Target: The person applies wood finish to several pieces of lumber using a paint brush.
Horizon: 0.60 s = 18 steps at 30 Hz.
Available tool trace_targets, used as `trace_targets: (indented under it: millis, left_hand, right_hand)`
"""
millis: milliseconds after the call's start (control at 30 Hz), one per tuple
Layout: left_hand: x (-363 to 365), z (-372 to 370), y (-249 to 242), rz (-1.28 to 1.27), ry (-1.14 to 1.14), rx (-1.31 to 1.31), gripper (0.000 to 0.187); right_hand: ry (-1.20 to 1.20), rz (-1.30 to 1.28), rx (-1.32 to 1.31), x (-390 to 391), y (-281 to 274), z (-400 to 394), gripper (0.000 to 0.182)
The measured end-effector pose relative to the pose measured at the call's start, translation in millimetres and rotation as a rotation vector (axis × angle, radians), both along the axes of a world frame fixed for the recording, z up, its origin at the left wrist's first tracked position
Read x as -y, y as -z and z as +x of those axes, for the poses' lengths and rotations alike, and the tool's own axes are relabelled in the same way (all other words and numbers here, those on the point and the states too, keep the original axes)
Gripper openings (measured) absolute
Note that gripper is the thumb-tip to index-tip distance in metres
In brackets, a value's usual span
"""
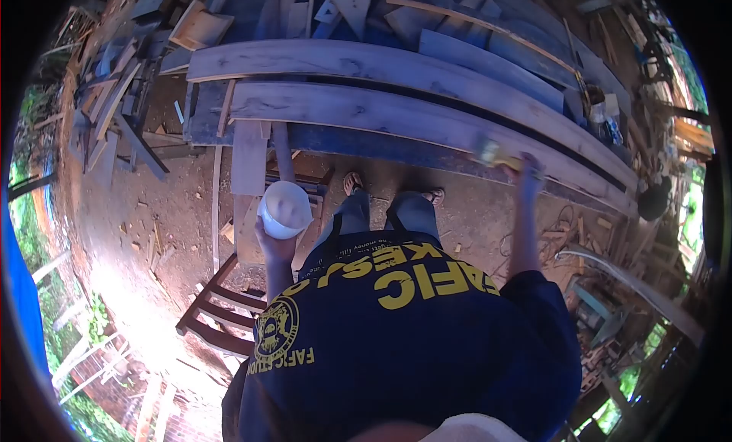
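Note:
My left hand [276,247] is wrapped around a white plastic tub [293,226], held in front of the body at the left. Its mouth faces up and pale contents show inside. Out to the right, my right hand [528,168] grips a paintbrush [492,153] by its handle. The brush head, slightly blurred, overlaps the front edge of the near wooden plank [343,108]. Behind that plank lies a second long plank [343,59], parallel to it across a dark gap. Both planks rest on a workbench [320,140].
Offcuts and boards [457,49] cover the back of the bench. Scrap wood [114,106] is piled at the left. A brown slatted wooden frame [221,305] stands close on my left. Wood chips lie on the dirt floor [175,213]; a curved pale piece [633,282] lies at right.

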<state>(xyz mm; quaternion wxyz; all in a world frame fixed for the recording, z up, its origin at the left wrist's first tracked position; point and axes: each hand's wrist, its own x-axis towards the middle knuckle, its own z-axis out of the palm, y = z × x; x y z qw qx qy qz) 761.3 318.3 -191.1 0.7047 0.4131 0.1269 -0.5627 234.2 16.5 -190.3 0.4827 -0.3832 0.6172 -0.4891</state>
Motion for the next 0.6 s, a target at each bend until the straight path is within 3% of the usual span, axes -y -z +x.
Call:
trace_targets:
  millis: [33,100,167,267,300,333,367,400,433,500,533,600]
  left_hand:
    - [11.3,0.2,-5.6,0.000,0.041,0.015,0.072]
    - [30.4,0.3,-4.8,0.002,0.097,0.029,0.071]
    - [45.3,-0.3,1.6,-0.034,0.127,0.017,0.071]
    - [67.6,-15.5,-19.6,-0.037,0.160,0.096,0.071]
    - [68.8,-19.5,-20.8,-0.038,0.160,0.104,0.071]
    - [69.6,-22.8,-21.3,-0.056,0.151,0.101,0.071]
    - [68.8,-24.5,-20.5,-0.073,0.140,0.097,0.071]
    - [63.1,-25.1,-17.1,-0.081,0.126,0.054,0.073]
    - [55.7,-25.4,-15.4,-0.080,0.114,0.063,0.073]
    - [40.1,-25.7,-16.0,-0.149,0.099,-0.003,0.065]
    - [33.6,-27.2,-19.0,-0.074,0.092,0.115,0.074]
    - [10.5,-20.2,-11.1,-0.082,0.049,0.082,0.075]
  right_hand:
    - [-0.056,-0.084,-0.446,5.0,2.0,-53.8,0.026]
    - [0.192,-0.046,-0.351,17.6,-28.8,-94.4,0.021]
    - [0.209,-0.024,-0.608,37.5,-56.3,-95.1,0.019]
    - [-0.063,-0.408,-1.018,79.9,-3.3,-68.6,0.019]
    - [-0.138,-0.019,-0.806,66.0,-46.4,14.6,0.028]
    - [-0.296,-0.078,-1.054,87.1,16.6,27.8,0.032]
    - [-0.249,-0.269,-0.619,72.4,18.9,90.0,0.027]
    - [-0.351,-0.281,-0.958,50.0,-37.8,178.8,0.023]
    - [-0.442,-0.251,-1.095,41.2,-67.2,242.9,0.021]
    - [-0.638,-0.233,-0.946,25.9,-88.7,337.2,0.018]
    - [-0.698,-0.266,-0.842,18.9,-90.6,376.8,0.016]
    - [-0.778,-0.370,-0.727,11.3,-75.6,449.0,0.013]
